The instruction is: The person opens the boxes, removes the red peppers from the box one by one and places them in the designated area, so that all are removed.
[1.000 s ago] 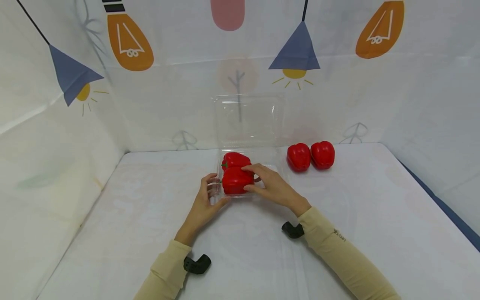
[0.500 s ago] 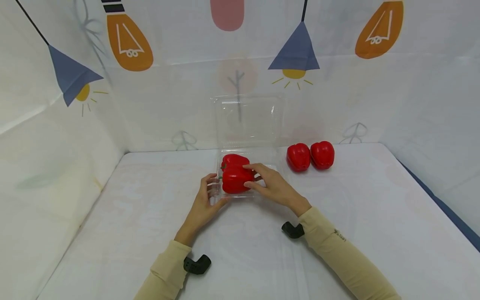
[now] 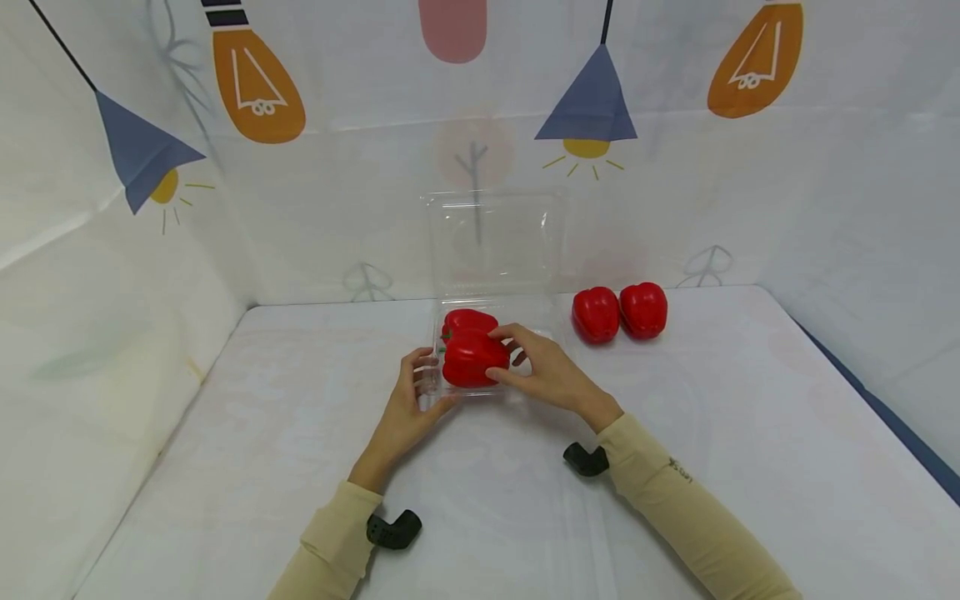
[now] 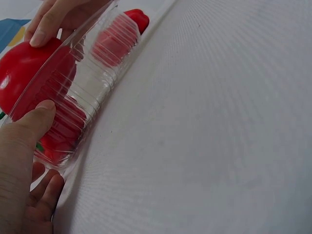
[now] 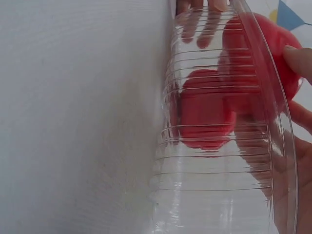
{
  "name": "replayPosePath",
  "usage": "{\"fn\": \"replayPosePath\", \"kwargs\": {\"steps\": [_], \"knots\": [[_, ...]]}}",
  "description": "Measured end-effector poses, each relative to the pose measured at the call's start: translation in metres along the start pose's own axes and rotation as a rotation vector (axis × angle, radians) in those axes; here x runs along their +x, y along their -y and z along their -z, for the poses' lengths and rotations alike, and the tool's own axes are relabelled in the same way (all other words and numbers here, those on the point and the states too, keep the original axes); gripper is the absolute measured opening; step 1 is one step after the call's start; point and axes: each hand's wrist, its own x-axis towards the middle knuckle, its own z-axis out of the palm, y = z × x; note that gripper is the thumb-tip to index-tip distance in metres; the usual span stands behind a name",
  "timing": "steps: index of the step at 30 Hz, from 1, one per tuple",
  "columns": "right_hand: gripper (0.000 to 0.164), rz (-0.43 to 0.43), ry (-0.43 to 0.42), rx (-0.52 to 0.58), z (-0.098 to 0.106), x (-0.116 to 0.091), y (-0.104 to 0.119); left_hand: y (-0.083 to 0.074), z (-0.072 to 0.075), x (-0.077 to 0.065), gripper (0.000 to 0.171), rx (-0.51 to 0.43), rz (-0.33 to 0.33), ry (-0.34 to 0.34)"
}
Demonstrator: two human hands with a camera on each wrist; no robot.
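Note:
A hinged clear plastic container stands at the table's far side, its lid raised against the backdrop. My left hand holds the container's near left corner, thumb against the front wall and fingers round the left side. Thumb and fingers of my right hand grip the right end of a red bell pepper, its green stem facing left. In the left wrist view this held bell pepper rises above the container rim. Behind and below it in the container lies another red bell pepper, partly hidden by it.
Two more red bell peppers stand side by side on the white table, right of the container. A printed cloth backdrop rises behind the table's far edge. Black devices sit at both wrists.
The held bell pepper has tilted a little, its stem end shifting up and back over the other pepper. That rear pepper has moved slightly left. My left hand stays at the container corner.

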Motion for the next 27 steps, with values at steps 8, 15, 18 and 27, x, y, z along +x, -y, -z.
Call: {"fn": "replayPosePath", "kwargs": {"steps": [8, 15, 18, 27], "knots": [[0.062, -0.064, 0.037, 0.062, 0.005, -0.003, 0.005, 0.013, -0.002, 0.001, 0.077, 0.000, -0.024, -0.006], [0.080, -0.066, 0.071, 0.051, 0.009, -0.004, 0.005, 0.028, -0.005, 0.003, 0.081, 0.015, -0.016, -0.001], [0.079, -0.056, 0.077, 0.051, 0.010, -0.005, 0.005, 0.020, -0.004, 0.002, 0.080, -0.008, -0.012, -0.006], [0.075, -0.072, 0.060, 0.086, 0.014, -0.007, 0.005, -0.009, 0.003, -0.004, 0.076, -0.021, -0.035, 0.008]]}}
